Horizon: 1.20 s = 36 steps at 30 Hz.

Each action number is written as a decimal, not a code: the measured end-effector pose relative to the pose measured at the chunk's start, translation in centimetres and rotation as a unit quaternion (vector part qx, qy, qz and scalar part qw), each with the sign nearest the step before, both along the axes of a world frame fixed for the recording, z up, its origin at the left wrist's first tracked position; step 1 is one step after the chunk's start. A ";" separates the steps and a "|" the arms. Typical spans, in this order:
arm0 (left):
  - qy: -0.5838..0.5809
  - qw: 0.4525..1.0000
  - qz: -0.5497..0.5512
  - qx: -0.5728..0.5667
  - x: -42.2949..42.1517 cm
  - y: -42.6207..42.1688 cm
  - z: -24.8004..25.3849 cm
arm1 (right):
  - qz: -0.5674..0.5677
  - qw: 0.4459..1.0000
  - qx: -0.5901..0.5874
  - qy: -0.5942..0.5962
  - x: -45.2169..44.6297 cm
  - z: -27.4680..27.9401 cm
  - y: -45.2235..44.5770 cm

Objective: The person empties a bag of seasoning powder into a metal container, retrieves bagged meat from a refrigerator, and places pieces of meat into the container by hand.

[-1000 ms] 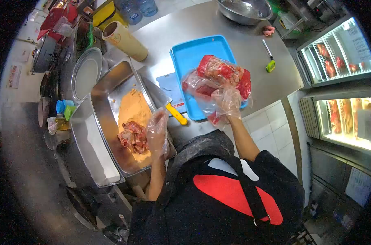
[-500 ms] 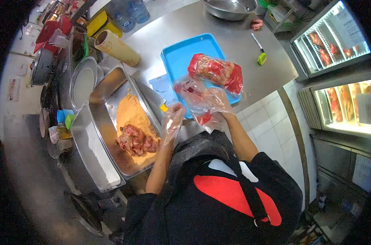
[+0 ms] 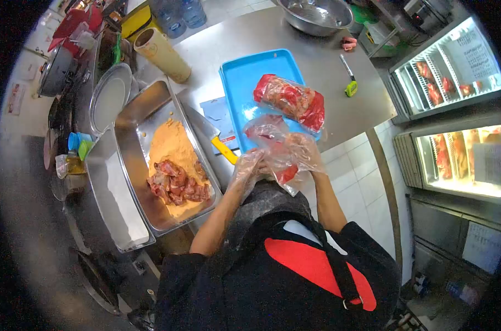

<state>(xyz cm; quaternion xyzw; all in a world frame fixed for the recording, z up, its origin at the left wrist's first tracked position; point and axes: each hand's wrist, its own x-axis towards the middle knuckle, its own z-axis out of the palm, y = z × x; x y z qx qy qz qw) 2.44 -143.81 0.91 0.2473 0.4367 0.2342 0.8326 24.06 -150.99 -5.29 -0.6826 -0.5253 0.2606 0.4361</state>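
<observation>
My left hand (image 3: pixel 250 169), in a clear plastic glove, has its fingers closed at the near side of a clear plastic bag (image 3: pixel 273 139) with red marks. On the bag's other side, my right hand (image 3: pixel 304 151), also gloved, grips it. Behind the bag, a packed piece of red meat (image 3: pixel 289 99) lies on the blue tray (image 3: pixel 247 83). A knife with a yellow handle (image 3: pixel 224 149) rests beside my left hand. Farther left, raw meat pieces (image 3: pixel 176 182) lie on orange powder (image 3: pixel 170 143) in a deep steel pan (image 3: pixel 142 190).
A second pan (image 3: pixel 115 193) with white powder stands at the left. Behind are a plastic-wrap roll (image 3: pixel 165 58), a round plate (image 3: pixel 111 99) and a steel bowl (image 3: pixel 316 16). A green-handled tool (image 3: pixel 350 83) lies at the right, near lit fridges (image 3: pixel 446 69).
My left hand has moved right, away from the pan, to the bag. My right hand has drawn the bag nearer to me, off the packed meat.
</observation>
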 end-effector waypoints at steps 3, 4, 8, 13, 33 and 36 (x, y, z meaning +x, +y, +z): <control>0.022 0.996 -0.065 0.052 0.5 -0.9 -1.3 | 0.009 0.998 -0.050 0.039 -0.6 4.5 -0.3; 0.025 0.992 -0.096 0.083 0.6 -1.1 -2.2 | 0.009 0.996 -0.049 0.067 -1.2 5.0 -0.2; 0.099 0.936 -0.173 0.289 1.6 -1.2 -0.7 | -0.057 0.990 -0.076 0.101 -4.6 3.7 0.3; 0.112 0.863 -0.251 0.425 2.4 -2.9 1.2 | -0.233 0.949 -0.160 0.143 -6.0 5.6 1.1; 0.020 0.936 -0.293 0.193 -4.9 -9.7 2.8 | -0.471 0.863 -0.140 0.116 -3.2 13.9 -16.0; 0.109 0.941 -0.299 0.116 -5.2 -11.2 2.5 | -0.499 0.840 -0.145 0.158 -2.0 8.1 -18.4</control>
